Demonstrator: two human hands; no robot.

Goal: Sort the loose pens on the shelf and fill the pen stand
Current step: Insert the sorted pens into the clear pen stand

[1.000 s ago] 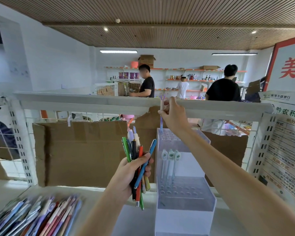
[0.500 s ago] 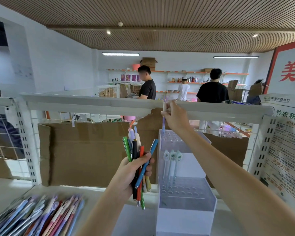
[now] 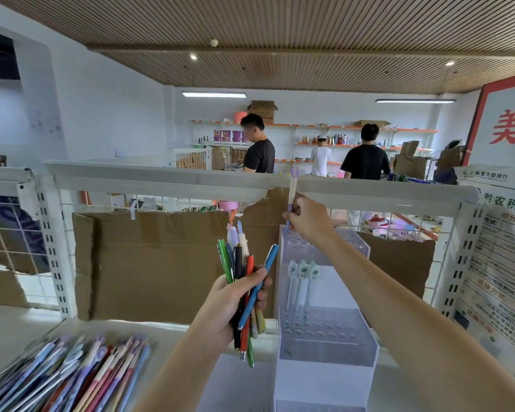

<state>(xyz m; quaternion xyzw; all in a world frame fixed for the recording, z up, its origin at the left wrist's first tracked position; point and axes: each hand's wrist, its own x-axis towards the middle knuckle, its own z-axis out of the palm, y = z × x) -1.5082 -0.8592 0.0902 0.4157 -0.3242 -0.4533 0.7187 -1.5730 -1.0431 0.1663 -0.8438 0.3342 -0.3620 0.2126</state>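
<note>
A clear stepped pen stand (image 3: 327, 337) stands on the white shelf, with three white-capped pens (image 3: 302, 281) upright in its lower tier. My right hand (image 3: 308, 220) pinches a pale purple pen (image 3: 292, 194) held upright, its tip at the holes of the stand's top tier. My left hand (image 3: 235, 301) grips a bundle of several mixed pens (image 3: 244, 281), green, black, red and blue, just left of the stand.
A pile of loose pens (image 3: 69, 379) lies at the lower left of the shelf (image 3: 18, 331). Cardboard (image 3: 149, 263) lines the wire back panel. A printed notice (image 3: 500, 263) hangs at the right. Three people stand at far shelves.
My right hand has lowered the purple pen from the top rail toward the stand's upper tier. My left hand keeps the bundle in the same place.
</note>
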